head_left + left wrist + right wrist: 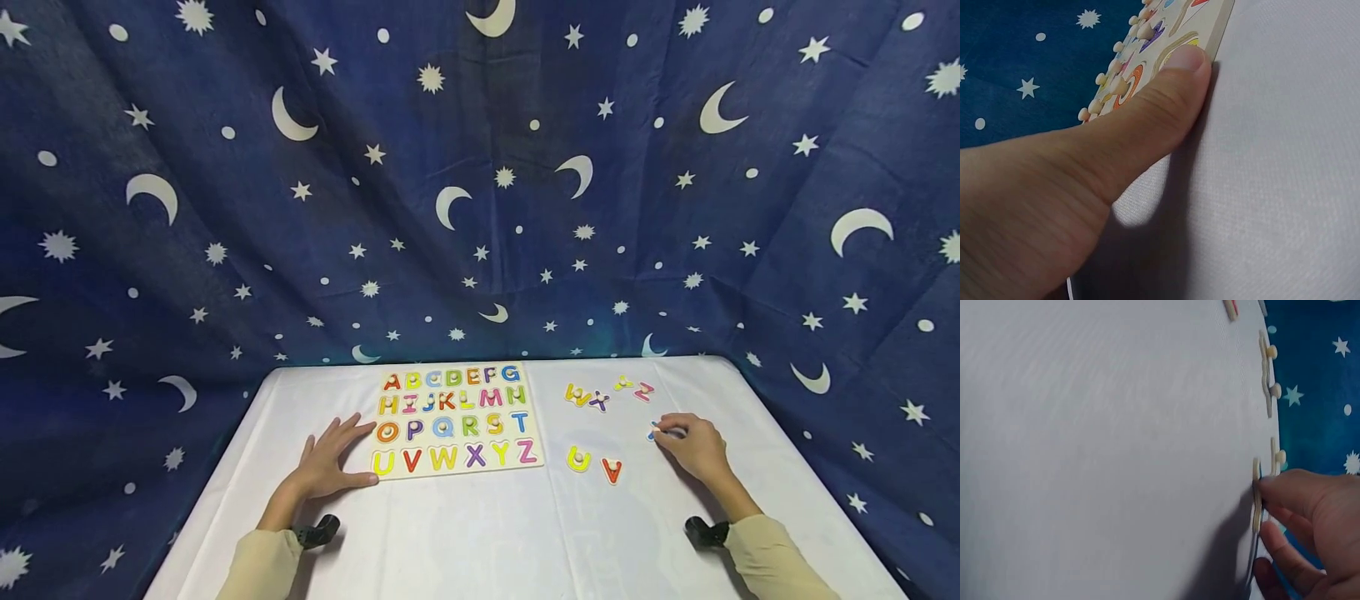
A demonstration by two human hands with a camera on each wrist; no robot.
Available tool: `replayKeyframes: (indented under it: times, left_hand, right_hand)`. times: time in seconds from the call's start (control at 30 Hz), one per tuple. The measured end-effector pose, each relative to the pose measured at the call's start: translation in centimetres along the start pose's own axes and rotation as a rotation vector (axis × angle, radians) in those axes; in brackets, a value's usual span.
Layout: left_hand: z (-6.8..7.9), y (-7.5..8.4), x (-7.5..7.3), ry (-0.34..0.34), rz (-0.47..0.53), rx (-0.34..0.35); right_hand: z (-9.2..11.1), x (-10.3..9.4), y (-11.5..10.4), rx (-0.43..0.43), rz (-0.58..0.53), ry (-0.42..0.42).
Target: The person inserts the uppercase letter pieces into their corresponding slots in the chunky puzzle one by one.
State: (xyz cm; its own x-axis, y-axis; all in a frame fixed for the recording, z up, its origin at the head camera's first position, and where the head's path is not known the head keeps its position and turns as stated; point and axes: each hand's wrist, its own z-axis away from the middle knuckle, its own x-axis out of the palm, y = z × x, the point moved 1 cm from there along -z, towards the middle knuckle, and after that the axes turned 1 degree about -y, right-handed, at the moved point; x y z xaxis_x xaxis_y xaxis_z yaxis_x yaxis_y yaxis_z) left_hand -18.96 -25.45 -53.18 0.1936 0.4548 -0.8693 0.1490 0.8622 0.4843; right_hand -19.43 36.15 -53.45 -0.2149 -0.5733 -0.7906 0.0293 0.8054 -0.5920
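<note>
A wooden alphabet puzzle board (459, 437) lies on the white table, with knobbed letter pieces in its upper rows. Along its left side my left hand (327, 463) rests with spread fingers, the thumb (1172, 87) touching the lower left corner. Off to the right, my right hand (693, 446) pinches a small blue letter piece (652, 431). In the right wrist view that piece (1257, 503) stands edge-on, its lettered face mostly hidden by the fingers. Nearest to this hand are a red V piece (612, 472) and a pink Z piece (643, 391).
Other loose letters lie right of the board: a yellow U (578, 459), an orange-yellow W (577, 395), a purple X (598, 402) and a yellow Y (623, 383). Behind the table hangs a dark blue curtain (517, 275) with moons and stars.
</note>
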Motion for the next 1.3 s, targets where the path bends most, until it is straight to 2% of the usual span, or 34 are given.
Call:
replayKeyframes:
  times: [0.13,0.3,0.63,0.93,1.3]
  left_hand:
    - [0.0,-0.1,0.0,-0.001,0.0,0.004]
    - [0.1,0.0,-0.2,0.004,0.004,0.003]
    - [0.1,0.0,-0.2,-0.004,0.008,-0.002]
    - [0.1,0.0,-0.1,0.015,0.025,0.011]
    - [0.2,0.2,-0.3,0.006,0.025,0.007]
  right_hand:
    - [0.0,0.3,-1.0,0.011,-0.025,0.006]
    - [-0.7,1.4,-3.5,-0.018,-0.142,-0.034]
    - [-1.8,6.0,-10.0,-0.103,-0.322,-0.125]
    - [-2.0,10.0,-14.6,-0.123,-0.312,-0.218]
    - [-2.0,12.9,-16.1,-0.178,-0.282,-0.204]
